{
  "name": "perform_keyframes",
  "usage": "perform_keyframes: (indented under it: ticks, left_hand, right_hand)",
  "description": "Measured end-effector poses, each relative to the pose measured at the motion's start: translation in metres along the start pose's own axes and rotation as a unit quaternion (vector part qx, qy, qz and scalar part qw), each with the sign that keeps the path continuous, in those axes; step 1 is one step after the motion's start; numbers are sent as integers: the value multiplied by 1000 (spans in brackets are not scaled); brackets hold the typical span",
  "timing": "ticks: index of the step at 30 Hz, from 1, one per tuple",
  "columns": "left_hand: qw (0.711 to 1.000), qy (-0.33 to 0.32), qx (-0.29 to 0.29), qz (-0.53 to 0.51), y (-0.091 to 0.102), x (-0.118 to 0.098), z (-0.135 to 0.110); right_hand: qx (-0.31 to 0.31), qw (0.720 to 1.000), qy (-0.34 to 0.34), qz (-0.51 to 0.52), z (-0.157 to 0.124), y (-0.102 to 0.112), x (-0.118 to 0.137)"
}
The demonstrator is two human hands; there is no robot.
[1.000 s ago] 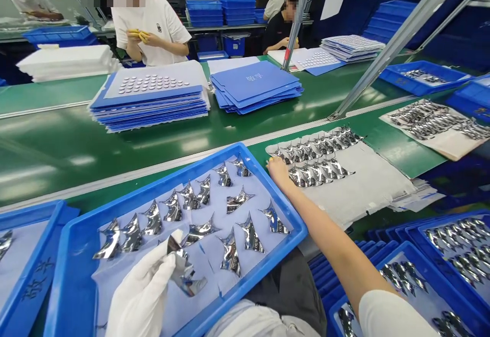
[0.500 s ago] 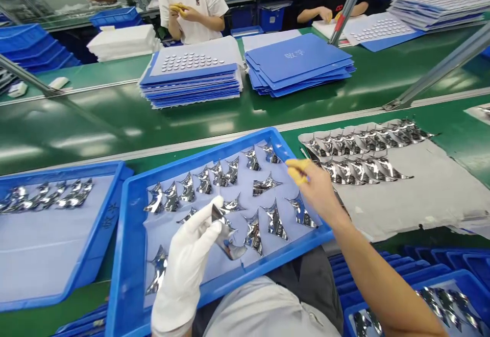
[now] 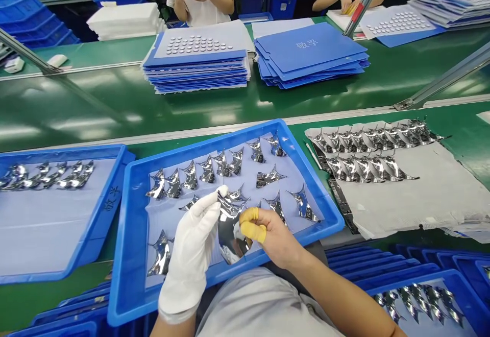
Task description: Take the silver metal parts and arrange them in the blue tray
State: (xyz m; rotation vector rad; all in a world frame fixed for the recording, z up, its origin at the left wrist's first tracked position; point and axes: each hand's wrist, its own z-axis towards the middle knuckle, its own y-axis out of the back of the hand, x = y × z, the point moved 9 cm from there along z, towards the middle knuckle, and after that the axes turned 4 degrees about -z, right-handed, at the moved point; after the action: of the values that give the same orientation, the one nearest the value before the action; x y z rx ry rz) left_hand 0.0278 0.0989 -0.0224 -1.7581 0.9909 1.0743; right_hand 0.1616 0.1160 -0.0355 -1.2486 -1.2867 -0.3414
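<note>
My left hand (image 3: 189,258), in a white glove, pinches a mirror-bright curved metal piece (image 3: 230,235) by its upper left edge and holds it above the blue tray (image 3: 128,240). My right hand (image 3: 276,237) is bare, with yellow finger cots on thumb and forefinger. Those two fingers are closed together against the right side of the piece; whether they grip its edge or something thin on it, I cannot tell. Several pointed shiny metal pieces (image 3: 190,175) lie spaced out on the tray's pale liner, some partly hidden behind my hands.
On the left stands another blue tray (image 3: 61,224) with shiny pieces. Rows of such pieces (image 3: 363,168) lie on grey sheeting (image 3: 413,194) at the right. Lower right is a further tray (image 3: 451,275). Stacked blue sheets (image 3: 310,51) and two people (image 3: 202,0) are across the bench.
My right hand has come left and down from the tray's right edge to the metal piece in my left hand. The piece is now turned with its broad face showing. The view has shifted slightly.
</note>
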Motion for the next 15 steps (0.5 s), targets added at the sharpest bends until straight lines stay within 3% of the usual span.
perform_keyframes:
  ticks: [11,15]
  left_hand:
    - [998,3,61,15,-2,4,-3]
    - [991,20,127,43,-16,1,-6]
  right_hand:
    - [-30,992,-34,121,2,-8,-8]
    - [-49,994,-12,96,1,-5,-4]
